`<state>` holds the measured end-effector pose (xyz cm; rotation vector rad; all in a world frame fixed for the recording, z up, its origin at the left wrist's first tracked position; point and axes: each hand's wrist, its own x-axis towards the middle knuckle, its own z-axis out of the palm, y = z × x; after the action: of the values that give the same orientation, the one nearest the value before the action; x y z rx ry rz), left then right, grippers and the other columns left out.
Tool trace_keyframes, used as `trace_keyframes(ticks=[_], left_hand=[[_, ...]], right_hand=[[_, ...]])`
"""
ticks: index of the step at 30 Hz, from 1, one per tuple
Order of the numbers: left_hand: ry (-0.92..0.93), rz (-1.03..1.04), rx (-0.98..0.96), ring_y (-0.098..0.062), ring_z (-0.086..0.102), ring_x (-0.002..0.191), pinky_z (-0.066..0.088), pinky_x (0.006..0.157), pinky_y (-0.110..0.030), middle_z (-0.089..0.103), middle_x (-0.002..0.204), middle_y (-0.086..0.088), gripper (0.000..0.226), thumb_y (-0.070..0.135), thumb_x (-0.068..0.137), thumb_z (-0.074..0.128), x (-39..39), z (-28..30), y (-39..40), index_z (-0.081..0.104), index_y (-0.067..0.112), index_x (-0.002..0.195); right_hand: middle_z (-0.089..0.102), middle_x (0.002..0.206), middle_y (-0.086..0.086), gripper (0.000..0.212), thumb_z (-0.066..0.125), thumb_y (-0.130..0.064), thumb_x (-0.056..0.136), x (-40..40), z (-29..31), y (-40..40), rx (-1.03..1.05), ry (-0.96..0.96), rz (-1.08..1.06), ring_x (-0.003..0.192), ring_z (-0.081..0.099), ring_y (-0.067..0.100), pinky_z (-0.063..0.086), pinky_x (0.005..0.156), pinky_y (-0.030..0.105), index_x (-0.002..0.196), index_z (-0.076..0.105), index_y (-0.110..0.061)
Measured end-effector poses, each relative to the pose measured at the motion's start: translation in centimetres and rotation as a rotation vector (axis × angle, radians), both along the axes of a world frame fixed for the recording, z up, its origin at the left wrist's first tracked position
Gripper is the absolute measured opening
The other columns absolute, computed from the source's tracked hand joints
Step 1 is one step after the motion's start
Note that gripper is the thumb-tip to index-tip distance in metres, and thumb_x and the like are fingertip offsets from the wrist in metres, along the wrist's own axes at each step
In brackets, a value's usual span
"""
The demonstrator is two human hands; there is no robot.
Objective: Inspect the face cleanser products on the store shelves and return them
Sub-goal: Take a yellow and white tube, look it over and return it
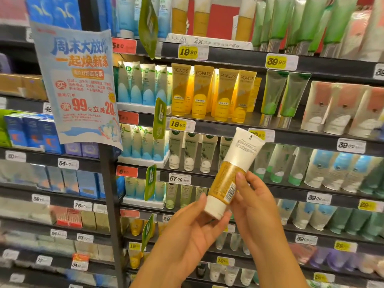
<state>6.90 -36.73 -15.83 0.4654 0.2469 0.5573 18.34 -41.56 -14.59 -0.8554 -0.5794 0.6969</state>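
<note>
A white and gold cleanser tube is held tilted in front of the shelves, cap end down-left, its back label and barcode facing me. My left hand cups the white cap from below. My right hand grips the tube's gold middle from the right, thumb on the label. Similar white and gold tubes stand on the top shelf beside a red display. Yellow Pond's tubes fill the shelf just above the held tube.
Dark shelf rails carry yellow and white price tags. A blue promotional poster hangs at the left on a black upright post. Green, blue and pink tubes crowd the right side; boxed products sit on the left shelves.
</note>
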Motion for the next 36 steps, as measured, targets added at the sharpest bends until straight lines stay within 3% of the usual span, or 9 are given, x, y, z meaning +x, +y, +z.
trace_keyframes(ticks=[5,10,14,17,20,23,30,36], left_hand=[[0.012,-0.011,-0.049,-0.039,0.069,0.086,0.060,0.066,-0.043,0.064,0.105,-0.034,0.042,0.014,0.071,0.062,-0.1,0.2,0.2,0.059,-0.013,0.103],[0.004,-0.020,0.028,-0.033,0.070,0.084,0.060,0.070,-0.040,0.067,0.104,-0.030,0.027,0.011,0.073,0.059,0.3,0.2,0.3,0.072,-0.009,0.085],[0.046,0.020,0.112,-0.031,0.069,0.081,0.060,0.070,-0.038,0.068,0.101,-0.027,0.034,0.007,0.072,0.062,0.7,-0.3,0.5,0.067,-0.011,0.101],[0.095,0.061,0.144,-0.028,0.069,0.075,0.060,0.067,-0.037,0.069,0.094,-0.025,0.041,0.005,0.067,0.066,0.8,-0.4,0.7,0.062,-0.009,0.106],[0.132,0.081,0.172,-0.026,0.070,0.071,0.059,0.063,-0.034,0.070,0.090,-0.023,0.037,0.005,0.063,0.069,0.9,-0.5,0.8,0.067,-0.007,0.098],[0.151,0.062,0.209,-0.025,0.069,0.069,0.059,0.065,-0.033,0.070,0.087,-0.022,0.023,0.005,0.064,0.068,0.9,-0.4,0.9,0.074,-0.004,0.084],[0.100,0.031,0.128,-0.032,0.070,0.076,0.058,0.073,-0.038,0.069,0.090,-0.028,0.020,0.006,0.067,0.065,0.9,0.2,0.7,0.073,-0.009,0.077],[0.066,0.004,0.071,-0.036,0.070,0.079,0.060,0.066,-0.041,0.067,0.096,-0.031,0.024,0.008,0.071,0.061,0.8,0.0,0.5,0.072,-0.012,0.081]], right_hand=[[0.072,0.080,0.008,0.039,0.060,-0.022,0.077,0.3,-0.1,0.4,0.037,0.048,0.041,0.070,0.069,0.019,0.059,0.062,0.032,0.111,0.052,-0.006],[0.070,0.081,0.007,0.044,0.060,-0.022,0.078,0.5,-0.2,0.6,0.036,0.017,0.056,0.070,0.068,0.017,0.059,0.065,0.033,0.117,0.050,-0.004],[0.068,0.079,0.005,0.046,0.059,-0.025,0.079,0.7,-0.1,0.5,0.012,-0.033,0.071,0.069,0.065,0.015,0.056,0.060,0.028,0.118,0.052,-0.002],[0.069,0.081,0.001,0.055,0.066,-0.033,0.068,0.8,0.1,0.5,-0.034,-0.123,0.057,0.077,0.065,0.013,0.055,0.067,0.025,0.114,0.057,-0.005],[0.067,0.093,0.001,0.068,0.071,-0.042,0.054,0.9,0.1,0.7,-0.107,-0.201,-0.002,0.088,0.064,0.016,0.052,0.081,0.034,0.111,0.060,-0.008],[0.065,0.094,0.005,0.063,0.072,-0.043,0.051,1.0,0.2,0.7,-0.137,-0.220,-0.011,0.088,0.061,0.018,0.051,0.082,0.037,0.103,0.065,-0.009],[0.072,0.085,0.006,0.025,0.063,-0.023,0.073,1.5,0.1,0.7,-0.034,-0.129,0.071,0.075,0.067,0.013,0.055,0.063,0.022,0.094,0.069,-0.011],[0.071,0.095,0.011,0.034,0.056,-0.026,0.076,1.6,-0.1,0.7,-0.029,-0.109,0.097,0.086,0.066,0.019,0.057,0.075,0.032,0.104,0.065,-0.010]])
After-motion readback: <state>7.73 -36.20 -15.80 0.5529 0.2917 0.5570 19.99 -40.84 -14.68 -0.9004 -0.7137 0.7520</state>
